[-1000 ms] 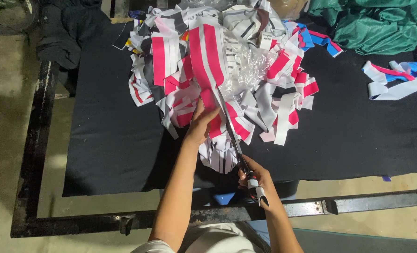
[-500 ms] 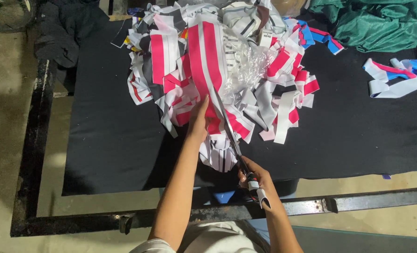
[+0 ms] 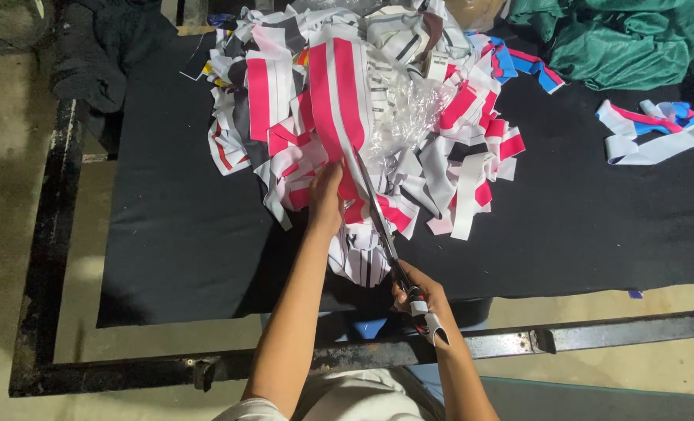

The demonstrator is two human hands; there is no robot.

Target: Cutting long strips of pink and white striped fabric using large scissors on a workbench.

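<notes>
strip pile (image 3: pixel 347 101) on table (image 3: pixel 596 226) | scissors (image 3: pixel 378 218) in front (blades into pile) | loose strips (image 3: pixel 658 132) right

Head view, steeply down, close.
</notes>
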